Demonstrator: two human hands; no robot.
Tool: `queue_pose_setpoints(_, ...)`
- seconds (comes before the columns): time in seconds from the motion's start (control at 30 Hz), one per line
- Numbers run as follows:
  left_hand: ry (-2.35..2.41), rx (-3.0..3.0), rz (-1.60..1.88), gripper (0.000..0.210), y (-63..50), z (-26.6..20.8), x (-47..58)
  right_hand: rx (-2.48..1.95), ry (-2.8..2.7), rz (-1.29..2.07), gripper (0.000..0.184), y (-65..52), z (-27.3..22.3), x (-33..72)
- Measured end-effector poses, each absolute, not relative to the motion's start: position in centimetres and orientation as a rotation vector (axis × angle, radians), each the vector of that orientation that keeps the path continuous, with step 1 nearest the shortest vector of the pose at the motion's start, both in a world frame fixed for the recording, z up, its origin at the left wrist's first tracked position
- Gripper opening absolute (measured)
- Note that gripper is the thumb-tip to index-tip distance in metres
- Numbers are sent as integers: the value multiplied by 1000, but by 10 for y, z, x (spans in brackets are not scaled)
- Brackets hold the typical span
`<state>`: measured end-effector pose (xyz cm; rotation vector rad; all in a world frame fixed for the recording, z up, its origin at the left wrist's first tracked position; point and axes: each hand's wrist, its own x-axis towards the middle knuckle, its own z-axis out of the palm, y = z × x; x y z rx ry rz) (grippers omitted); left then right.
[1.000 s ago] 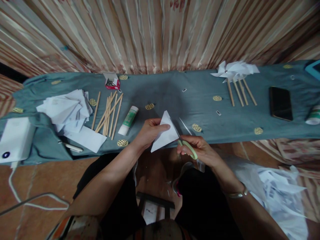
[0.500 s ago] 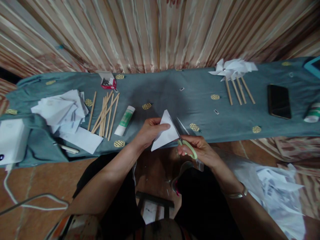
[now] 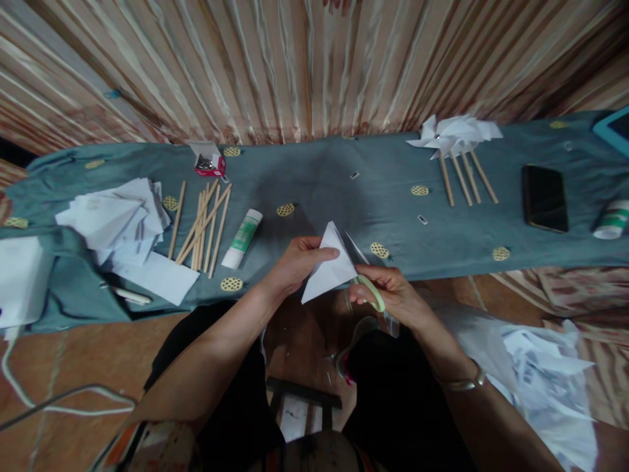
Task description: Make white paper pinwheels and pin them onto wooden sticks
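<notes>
My left hand pinches a white folded paper triangle between thumb and fingers, over the table's front edge. My right hand grips scissors with pale green handles, right against the triangle's right side. The blades are mostly hidden by the paper. A thin paper strip sticks out beyond the right fingers, alongside the triangle's edge. Left of my left hand lies a glue stick with a green label.
On the teal cloth at left are wooden sticks, stacked paper, a pen and a red box of pins. Rightward lie paper pinwheels and a phone. A plastic bag of paper scraps is below right.
The paper triangle and my left hand have shifted slightly right, closer to the scissors, and the triangle now covers more of the blades. The whole view has drifted a little.
</notes>
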<state>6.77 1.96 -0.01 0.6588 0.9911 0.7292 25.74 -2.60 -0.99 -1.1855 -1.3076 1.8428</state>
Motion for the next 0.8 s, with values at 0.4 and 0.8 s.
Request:
queue_pose_setpoints(0.4, 1011, 678, 655, 15, 19, -3, 77, -1201, -1295, 1823, 37, -25, -14, 266)
queue_pose_setpoints(0.8, 1040, 685, 671, 10, 22, 1, 84, -1210, -1271, 1781, 32, -24, -14, 264)
